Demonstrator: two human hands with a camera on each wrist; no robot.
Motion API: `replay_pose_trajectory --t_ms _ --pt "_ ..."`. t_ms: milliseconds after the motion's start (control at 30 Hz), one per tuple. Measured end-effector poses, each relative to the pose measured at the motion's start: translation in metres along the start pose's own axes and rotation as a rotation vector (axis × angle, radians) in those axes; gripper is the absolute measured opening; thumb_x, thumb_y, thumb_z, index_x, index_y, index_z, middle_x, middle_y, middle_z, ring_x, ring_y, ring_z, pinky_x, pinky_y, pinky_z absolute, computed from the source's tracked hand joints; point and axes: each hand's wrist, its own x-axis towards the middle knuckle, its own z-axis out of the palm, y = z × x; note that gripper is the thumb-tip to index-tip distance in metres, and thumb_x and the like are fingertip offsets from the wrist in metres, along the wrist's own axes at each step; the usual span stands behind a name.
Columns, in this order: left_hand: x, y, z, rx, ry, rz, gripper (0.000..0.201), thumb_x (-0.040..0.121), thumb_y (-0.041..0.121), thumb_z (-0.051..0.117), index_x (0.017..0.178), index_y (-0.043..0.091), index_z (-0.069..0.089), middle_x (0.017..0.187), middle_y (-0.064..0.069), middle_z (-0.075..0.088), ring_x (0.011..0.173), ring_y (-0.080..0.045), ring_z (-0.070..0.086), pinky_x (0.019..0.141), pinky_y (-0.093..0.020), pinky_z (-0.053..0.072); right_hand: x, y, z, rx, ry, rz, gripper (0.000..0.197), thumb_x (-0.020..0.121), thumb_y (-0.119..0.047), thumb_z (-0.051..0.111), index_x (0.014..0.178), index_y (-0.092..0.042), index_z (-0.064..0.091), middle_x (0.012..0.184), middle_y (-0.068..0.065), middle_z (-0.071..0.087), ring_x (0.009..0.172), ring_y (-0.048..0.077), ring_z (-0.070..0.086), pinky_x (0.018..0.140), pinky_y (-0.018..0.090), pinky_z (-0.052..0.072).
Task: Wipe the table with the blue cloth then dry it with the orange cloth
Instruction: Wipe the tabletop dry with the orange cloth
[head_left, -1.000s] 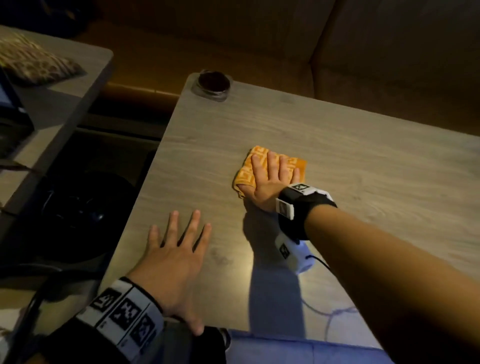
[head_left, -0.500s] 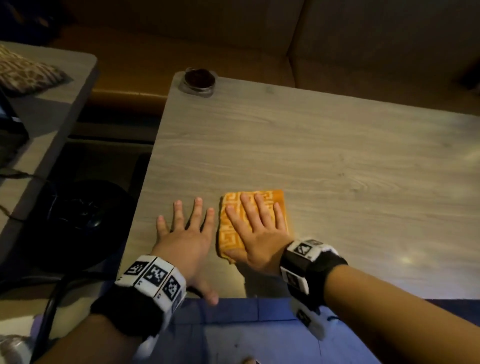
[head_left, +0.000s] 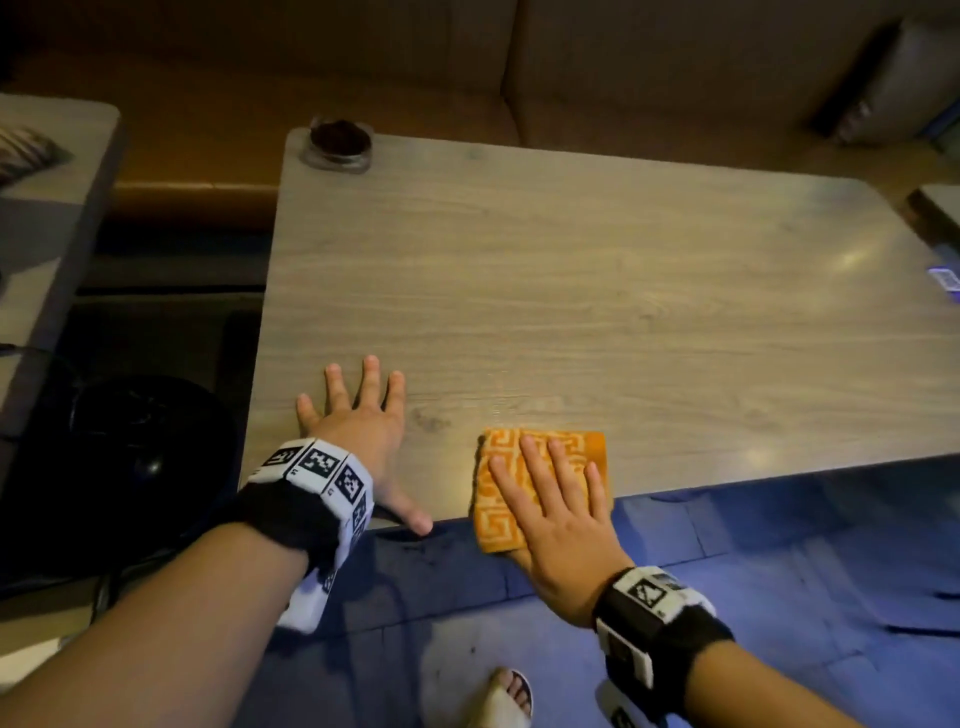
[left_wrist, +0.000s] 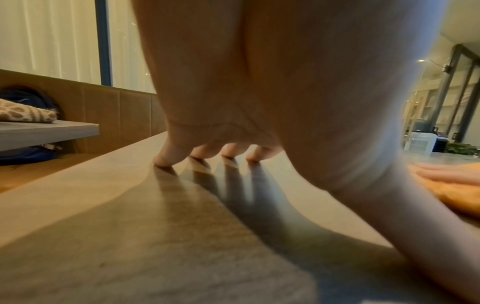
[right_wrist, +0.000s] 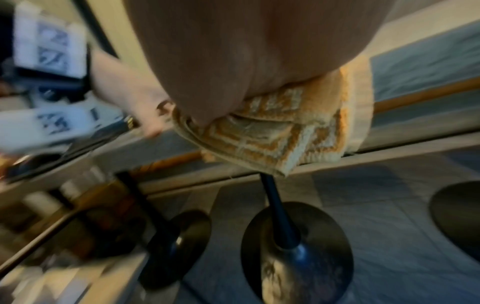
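Here, from the head, the right hand (head_left: 563, 525) presses flat fingers on the orange cloth (head_left: 540, 486) at the surface (head_left: 571, 291) edge, drying. Left wrist: left hand (left_wrist: 259, 102) flat, steadying. Right wrist: cloth overhangs.

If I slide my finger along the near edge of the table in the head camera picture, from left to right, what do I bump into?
Left hand pressed flat on the table → bare wood → orange cloth hanging a little over the edge, with the right hand flat on top of it.
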Motion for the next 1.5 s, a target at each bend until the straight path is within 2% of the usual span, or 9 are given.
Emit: replay_pose_trajectory --t_ms 100,267,467,633,733,933,1067,1233,1500 --pt "-0.002 0.000 0.000 0.009 0.001 0.006 0.174 0.035 0.081 0.082 0.151 0.017 -0.032 0.156 -0.011 -0.041 0.143 -0.049 -0.028 0.114 -0.072 -0.001 0.021 0.036 -0.002 -0.018 -0.065 0.160 0.075 0.079 -0.062 0.029 0.148 -0.033 0.023 0.155 0.007 0.028 0.138 0.037 0.033 0.099 0.064 0.036" --pt "-0.002 0.001 -0.001 0.001 -0.003 0.014 0.173 0.036 0.079 0.083 0.151 0.018 -0.032 0.155 -0.012 -0.042 0.143 -0.049 -0.029 0.115 -0.072 -0.001 0.051 0.033 -0.006 0.023 -0.096 0.309 0.084 0.072 -0.074 0.003 0.148 -0.040 -0.006 0.160 0.001 -0.007 0.147 0.031 -0.003 0.112 0.060 0.005" --pt "0.002 0.003 -0.001 -0.004 -0.028 0.008 0.173 0.038 0.079 0.083 0.148 0.017 -0.036 0.151 -0.013 -0.047 0.140 -0.050 -0.032 0.114 -0.072 -0.004 0.034 0.056 -0.008 0.006 -0.145 0.217 0.076 0.084 -0.076 0.005 0.148 -0.036 0.019 0.155 0.005 0.028 0.138 0.034 0.033 0.100 0.062 0.034" --pt "0.007 0.003 0.002 -0.003 -0.045 -0.015 0.176 0.035 0.078 0.083 0.146 0.017 -0.038 0.149 -0.012 -0.049 0.139 -0.050 -0.035 0.113 -0.073 -0.004 0.101 0.063 -0.012 0.053 -0.141 0.367 0.083 0.074 -0.079 0.003 0.148 -0.042 -0.005 0.160 0.001 -0.006 0.147 0.029 -0.001 0.113 0.058 0.006" --pt "0.008 0.005 0.000 -0.004 -0.063 -0.022 0.175 0.036 0.078 0.083 0.145 0.017 -0.039 0.147 -0.013 -0.051 0.138 -0.050 -0.035 0.114 -0.072 -0.004 0.072 0.047 -0.015 -0.065 -0.077 0.226 0.083 0.082 -0.078 0.005 0.147 -0.032 0.031 0.153 0.010 0.031 0.138 0.036 0.033 0.102 0.062 0.030" --pt "0.008 0.015 -0.024 -0.061 -0.068 0.012 0.156 0.048 0.085 0.073 0.154 0.024 -0.024 0.158 -0.009 -0.036 0.146 -0.051 -0.019 0.119 -0.065 0.008 0.116 0.080 -0.020 -0.079 -0.100 0.073 0.080 0.082 -0.077 0.014 0.144 -0.030 0.035 0.147 0.010 0.041 0.131 0.037 0.043 0.096 0.063 0.040" --pt "0.047 0.033 -0.072 -0.079 0.067 0.131 0.146 0.052 0.084 0.071 0.156 0.031 -0.016 0.164 0.005 -0.024 0.152 -0.036 -0.012 0.120 -0.064 0.011 0.182 0.082 -0.027 -0.061 -0.100 0.226 0.085 0.074 -0.079 0.020 0.149 -0.038 0.018 0.158 0.006 0.016 0.144 0.034 0.018 0.109 0.062 0.017" --pt "0.123 0.043 -0.124 -0.012 0.082 0.066 0.158 0.043 0.079 0.082 0.157 0.029 -0.016 0.163 0.001 -0.028 0.149 -0.043 -0.017 0.113 -0.074 0.012 0.143 0.100 -0.021 -0.032 -0.097 -0.194 0.087 0.076 -0.081 0.026 0.149 -0.034 0.023 0.155 0.009 0.026 0.140 0.039 0.025 0.102 0.066 0.030" --pt "0.143 0.040 -0.137 0.012 0.014 0.029 0.165 0.040 0.080 0.081 0.152 0.030 -0.029 0.156 0.001 -0.042 0.145 -0.044 -0.030 0.113 -0.074 0.000 0.263 0.113 -0.038 -0.020 -0.103 0.027 0.090 0.071 -0.084 0.012 0.149 -0.041 0.001 0.160 0.002 -0.005 0.147 0.031 -0.001 0.114 0.060 0.006"
